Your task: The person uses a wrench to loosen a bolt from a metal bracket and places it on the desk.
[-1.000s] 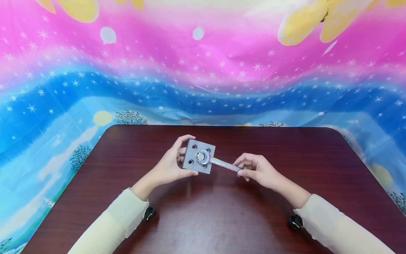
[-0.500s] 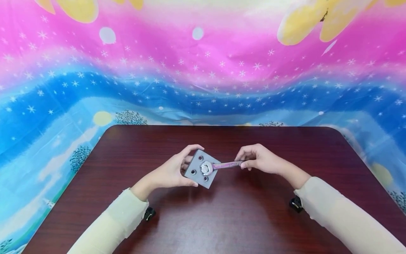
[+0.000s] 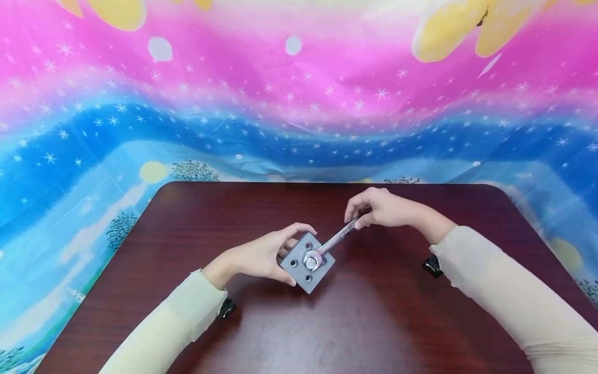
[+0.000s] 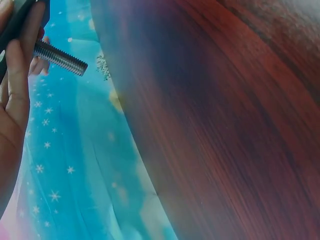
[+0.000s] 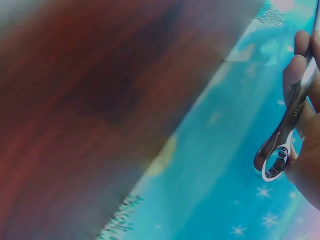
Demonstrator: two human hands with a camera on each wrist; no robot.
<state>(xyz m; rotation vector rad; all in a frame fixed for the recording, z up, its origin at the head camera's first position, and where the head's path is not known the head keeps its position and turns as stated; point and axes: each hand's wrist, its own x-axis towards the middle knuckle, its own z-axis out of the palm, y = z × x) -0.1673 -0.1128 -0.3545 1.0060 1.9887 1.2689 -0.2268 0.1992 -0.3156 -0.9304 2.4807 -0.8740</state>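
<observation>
Head view: above the table [image 3: 210, 218], how are your left hand [image 3: 261, 255] and right hand [image 3: 385, 208] set?

My left grips the grey block [image 3: 300, 270] by its edges, presumably against twisting; my right pinches the wrench [image 3: 337, 239] near its free end, likely for leverage.

And the bolt [image 3: 311, 263]?

Its head sits in the wrench, mid-block; the threaded shank [image 4: 61, 58] juts out behind, so edges suit my grip.
</observation>
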